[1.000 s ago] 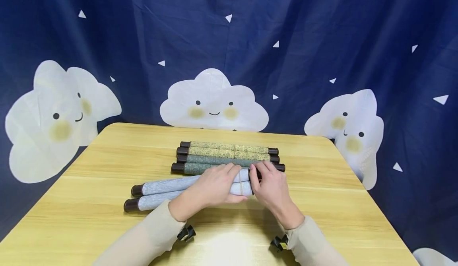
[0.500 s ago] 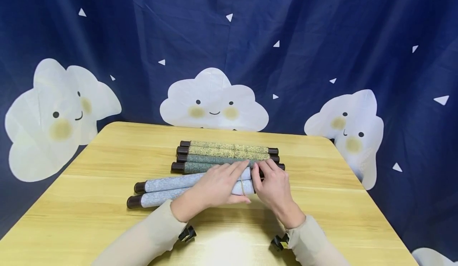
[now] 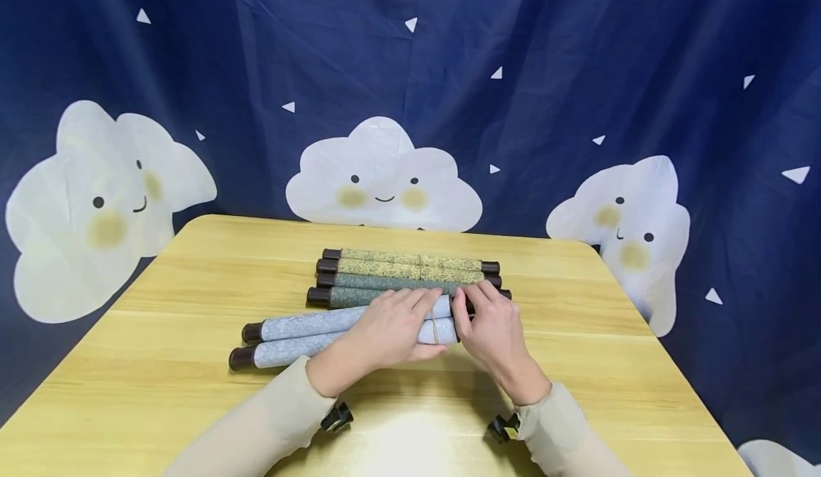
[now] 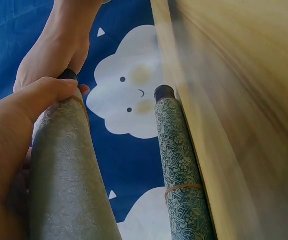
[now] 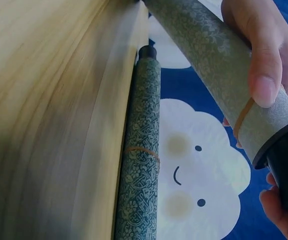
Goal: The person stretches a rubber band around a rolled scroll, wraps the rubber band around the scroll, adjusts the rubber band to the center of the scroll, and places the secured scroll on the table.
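Two light blue patterned scroll rolls (image 3: pixel 301 341) with dark brown end caps lie side by side, bound by a rubber band (image 3: pixel 435 324) near their right end. My left hand (image 3: pixel 391 327) grips them from above, its thumb (image 5: pixel 264 82) beside the band in the right wrist view. At their right end my right hand (image 3: pixel 490 324) holds the dark caps, its fingertips (image 5: pixel 283 212) under one cap. That end appears raised off the table, in the wrist views. Behind lie green scroll rolls (image 3: pixel 359 288) and yellow scroll rolls (image 3: pixel 378 263), in banded pairs; the right hand partly hides the green ones.
The wooden table (image 3: pixel 160 363) has rounded far corners. A dark blue curtain (image 3: pixel 410 70) with white clouds and triangles hangs right behind it. Small black devices (image 3: pixel 336 416) sit at both wrists.
Both hands have brought the light blue rolls slightly to the right, their left ends shifting the same way. The grip looks the same. The head view has tilted a little.
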A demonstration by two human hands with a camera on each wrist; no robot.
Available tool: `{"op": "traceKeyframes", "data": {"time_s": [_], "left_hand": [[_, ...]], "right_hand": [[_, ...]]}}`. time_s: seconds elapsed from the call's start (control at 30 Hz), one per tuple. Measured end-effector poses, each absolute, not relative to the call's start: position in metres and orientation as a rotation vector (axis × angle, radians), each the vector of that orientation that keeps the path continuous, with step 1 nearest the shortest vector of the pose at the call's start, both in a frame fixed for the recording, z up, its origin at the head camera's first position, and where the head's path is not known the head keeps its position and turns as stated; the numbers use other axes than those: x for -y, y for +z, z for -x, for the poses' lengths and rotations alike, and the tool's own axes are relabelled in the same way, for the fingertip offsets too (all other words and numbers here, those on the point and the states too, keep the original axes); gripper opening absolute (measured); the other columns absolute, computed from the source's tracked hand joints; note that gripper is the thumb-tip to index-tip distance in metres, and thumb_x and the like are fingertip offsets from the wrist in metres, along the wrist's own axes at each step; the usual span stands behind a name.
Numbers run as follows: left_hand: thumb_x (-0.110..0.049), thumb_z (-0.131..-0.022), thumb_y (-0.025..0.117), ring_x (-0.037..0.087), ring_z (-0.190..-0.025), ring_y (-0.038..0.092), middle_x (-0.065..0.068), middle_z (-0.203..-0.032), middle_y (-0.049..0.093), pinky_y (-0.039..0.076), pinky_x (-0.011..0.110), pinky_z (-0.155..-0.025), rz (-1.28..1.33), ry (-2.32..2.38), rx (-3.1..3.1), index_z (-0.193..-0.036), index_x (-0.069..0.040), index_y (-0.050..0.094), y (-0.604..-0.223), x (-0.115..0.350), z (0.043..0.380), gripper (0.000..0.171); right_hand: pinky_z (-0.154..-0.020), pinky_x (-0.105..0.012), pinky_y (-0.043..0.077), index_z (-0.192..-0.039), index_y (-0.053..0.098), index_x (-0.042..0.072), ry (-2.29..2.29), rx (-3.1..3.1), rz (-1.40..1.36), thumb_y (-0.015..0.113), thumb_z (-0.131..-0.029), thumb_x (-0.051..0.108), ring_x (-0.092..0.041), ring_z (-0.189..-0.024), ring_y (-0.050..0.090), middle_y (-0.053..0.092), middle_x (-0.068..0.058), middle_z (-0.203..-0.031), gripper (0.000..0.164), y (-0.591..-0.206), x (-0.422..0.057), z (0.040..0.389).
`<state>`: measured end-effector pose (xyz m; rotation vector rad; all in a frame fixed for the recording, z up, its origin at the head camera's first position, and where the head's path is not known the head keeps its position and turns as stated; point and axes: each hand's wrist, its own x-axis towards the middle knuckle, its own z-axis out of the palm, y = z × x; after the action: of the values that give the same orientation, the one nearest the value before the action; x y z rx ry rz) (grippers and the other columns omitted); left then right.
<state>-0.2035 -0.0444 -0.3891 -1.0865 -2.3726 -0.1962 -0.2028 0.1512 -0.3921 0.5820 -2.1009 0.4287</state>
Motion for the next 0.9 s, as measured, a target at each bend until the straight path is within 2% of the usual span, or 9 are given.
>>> {"op": "traceKeyframes", "data": {"time_s": [0.33, 0.6, 0.7, 0.83, 0.9], "left_hand": [[-0.068, -0.08, 0.064, 0.029, -0.102, 0.066, 0.011, -0.125, 0.064, 0.056, 0.043, -0.082, 1.024, -0.199, 2.348, -0.134, -0.004, 0.055, -0.3899, 0.0437, 0.2017, 0.085], [-0.068, -0.077, 0.067, 0.025, -0.098, 0.066, 0.009, -0.118, 0.067, 0.057, 0.036, -0.075, 0.985, -0.208, 2.411, -0.129, -0.004, 0.057, -0.3867, 0.0446, 0.2024, 0.082], [-0.068, -0.078, 0.066, 0.025, -0.099, 0.065, 0.01, -0.122, 0.064, 0.057, 0.038, -0.076, 0.996, -0.212, 2.476, -0.132, -0.004, 0.052, -0.3859, 0.0455, 0.2021, 0.085], [-0.075, -0.079, 0.059, 0.03, -0.109, 0.061, 0.013, -0.137, 0.054, 0.054, 0.045, -0.085, 1.062, -0.242, 2.541, -0.147, -0.004, 0.035, -0.3863, 0.0439, 0.2025, 0.102], [-0.077, -0.078, 0.057, 0.03, -0.111, 0.06, 0.013, -0.14, 0.052, 0.053, 0.047, -0.088, 1.083, -0.234, 2.534, -0.151, -0.004, 0.029, -0.3873, 0.0431, 0.2036, 0.106]], "right_hand": [[-0.044, -0.038, 0.049, -0.078, 0.07, 0.005, 0.428, 2.116, -0.568, 0.051, -0.094, 0.018, -0.021, -0.054, 0.057, 0.062, -0.006, -0.073, 0.028, -0.3903, -0.1548, 0.2057], [-0.045, -0.042, 0.05, -0.077, 0.068, 0.006, 0.425, 2.109, -0.556, 0.052, -0.093, 0.018, -0.024, -0.055, 0.059, 0.062, -0.007, -0.075, 0.026, -0.3869, -0.1606, 0.2092], [-0.047, -0.043, 0.05, -0.077, 0.068, 0.006, 0.441, 2.11, -0.532, 0.053, -0.092, 0.018, -0.025, -0.058, 0.06, 0.063, -0.006, -0.076, 0.025, -0.3867, -0.161, 0.2082], [-0.044, -0.038, 0.048, -0.078, 0.069, 0.005, 0.446, 2.11, -0.539, 0.053, -0.092, 0.017, -0.023, -0.056, 0.059, 0.063, -0.006, -0.074, 0.024, -0.3862, -0.1572, 0.2044], [-0.045, -0.036, 0.048, -0.079, 0.069, 0.005, 0.446, 2.11, -0.558, 0.054, -0.092, 0.018, -0.022, -0.057, 0.059, 0.062, -0.006, -0.075, 0.024, -0.3855, -0.1541, 0.2025]]}}
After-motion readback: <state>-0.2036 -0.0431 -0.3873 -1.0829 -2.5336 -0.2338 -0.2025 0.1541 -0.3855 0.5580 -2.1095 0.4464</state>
